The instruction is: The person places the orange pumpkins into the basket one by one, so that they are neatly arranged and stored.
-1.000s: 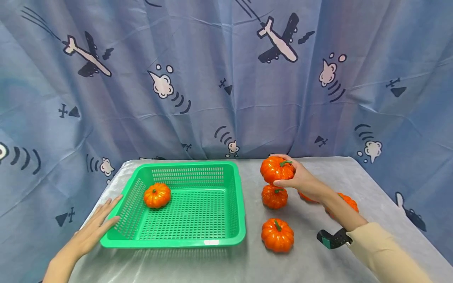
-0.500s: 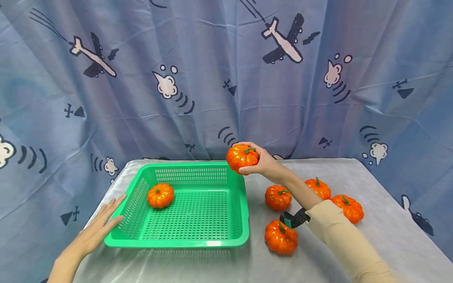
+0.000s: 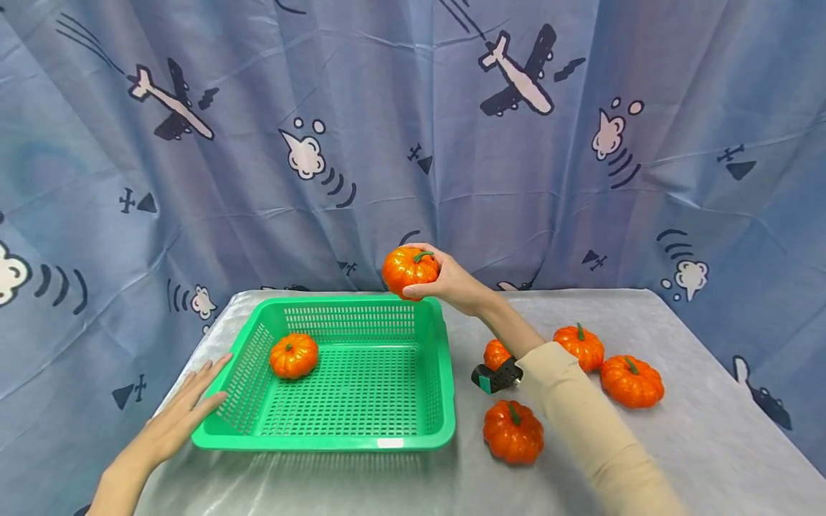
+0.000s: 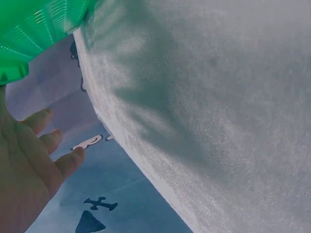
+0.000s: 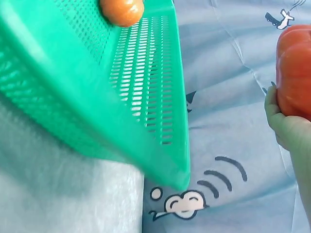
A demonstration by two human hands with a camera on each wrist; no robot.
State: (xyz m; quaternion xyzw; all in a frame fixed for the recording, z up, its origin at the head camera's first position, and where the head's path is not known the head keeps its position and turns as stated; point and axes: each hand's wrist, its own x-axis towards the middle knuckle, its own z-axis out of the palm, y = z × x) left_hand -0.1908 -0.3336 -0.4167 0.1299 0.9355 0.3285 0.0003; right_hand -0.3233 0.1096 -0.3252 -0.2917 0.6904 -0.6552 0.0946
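Observation:
My right hand (image 3: 445, 278) grips a small orange pumpkin (image 3: 409, 272) with a green stem, raised over the back right corner of the green plastic basket (image 3: 323, 444). In the right wrist view the held pumpkin (image 5: 295, 73) shows at the right edge, fingers curled against its side. One lighter orange pumpkin (image 3: 294, 356) lies inside the basket, towards its left. My left hand (image 3: 177, 419) has its fingers spread, fingertips right at the basket's left rim. The left wrist view shows the left hand (image 4: 29, 160) beside a corner of the basket (image 4: 39, 29).
Right of the basket, pumpkins rest on the silvery tablecloth (image 3: 464, 487): one near the front (image 3: 513, 433), one partly behind my right wrist (image 3: 495, 354), and two farther right (image 3: 581, 347). A blue printed curtain (image 3: 374, 143) hangs behind the table.
My right hand has carried its pumpkin from above the pumpkins on the right, leftwards and up, to the basket's back right corner. The left hand keeps its place at the rim.

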